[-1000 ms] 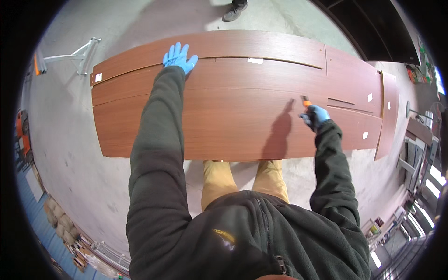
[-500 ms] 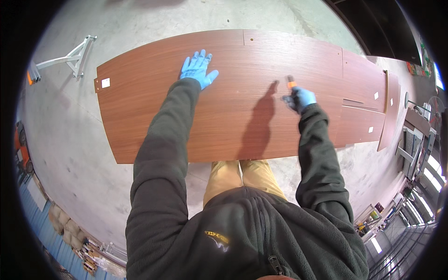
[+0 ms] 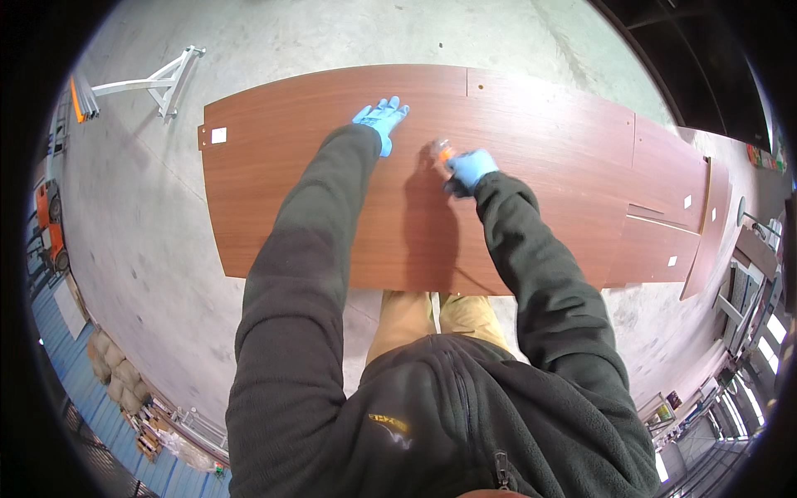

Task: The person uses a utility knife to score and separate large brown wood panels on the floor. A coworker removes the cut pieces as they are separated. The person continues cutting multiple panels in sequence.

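Observation:
A wide reddish-brown wood-grain panel [image 3: 548, 141] lies flat in front of my legs. Near its far edge my left hand [image 3: 384, 124], in a blue glove, rests with fingers spread on the surface. Over the middle of the panel my right hand [image 3: 471, 170], gloved in blue with dark fingers, is closed round a short tool with an orange band [image 3: 445, 154]. Motion blurs that tool, so its kind is unclear. Whether it touches the panel I cannot tell. A dark shadow falls on the wood below it.
Narrower brown boards [image 3: 664, 174] with small white labels lie at the panel's right end. A white metal frame [image 3: 170, 81] stands on the concrete floor at the far left. Large black panels [image 3: 681, 66] are at the far right. Sacks [image 3: 120, 369] are piled at the lower left.
My right hand has swung left across the panel with the orange-banded tool, closer to my left hand. My left hand stays flat on the wood while the whole view has shifted slightly.

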{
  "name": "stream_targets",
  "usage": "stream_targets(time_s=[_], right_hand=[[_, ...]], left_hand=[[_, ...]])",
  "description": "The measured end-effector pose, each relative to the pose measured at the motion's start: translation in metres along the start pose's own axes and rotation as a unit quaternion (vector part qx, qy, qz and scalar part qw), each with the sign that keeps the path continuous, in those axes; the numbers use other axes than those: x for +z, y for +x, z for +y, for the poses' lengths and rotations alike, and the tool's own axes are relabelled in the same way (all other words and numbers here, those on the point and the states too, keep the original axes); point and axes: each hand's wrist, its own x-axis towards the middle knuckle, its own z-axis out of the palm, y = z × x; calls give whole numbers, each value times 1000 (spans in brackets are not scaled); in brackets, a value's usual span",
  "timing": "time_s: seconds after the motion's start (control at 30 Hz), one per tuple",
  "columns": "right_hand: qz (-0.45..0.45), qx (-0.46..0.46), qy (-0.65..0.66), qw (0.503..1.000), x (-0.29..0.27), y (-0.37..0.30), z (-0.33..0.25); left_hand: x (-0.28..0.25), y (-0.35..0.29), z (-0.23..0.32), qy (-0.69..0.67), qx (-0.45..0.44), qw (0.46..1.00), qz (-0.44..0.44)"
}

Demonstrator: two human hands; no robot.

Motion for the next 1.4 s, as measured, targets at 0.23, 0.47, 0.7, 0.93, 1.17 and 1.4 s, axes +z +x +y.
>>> stream_targets(time_s=[0.23,0.47,0.7,0.93,1.17,1.4], right_hand=[[123,-5,11,992,48,14,10],[163,16,195,967,93,10,24],[106,11,156,982,200,27,-46],[120,-18,202,972,285,56,-124],[-79,25,78,993,401,54,-129],[241,38,270,932,114,15,28]], left_hand=[[5,0,-23,-41,50,998,12],[2,-21,-128,-216,-65,931,287],[6,-68,-279,67,-72,975,200],[-10,-49,-304,-74,-49,986,143],[-21,-54,-298,-112,-73,988,79],[-17,-55,-301,-44,-42,995,81]])
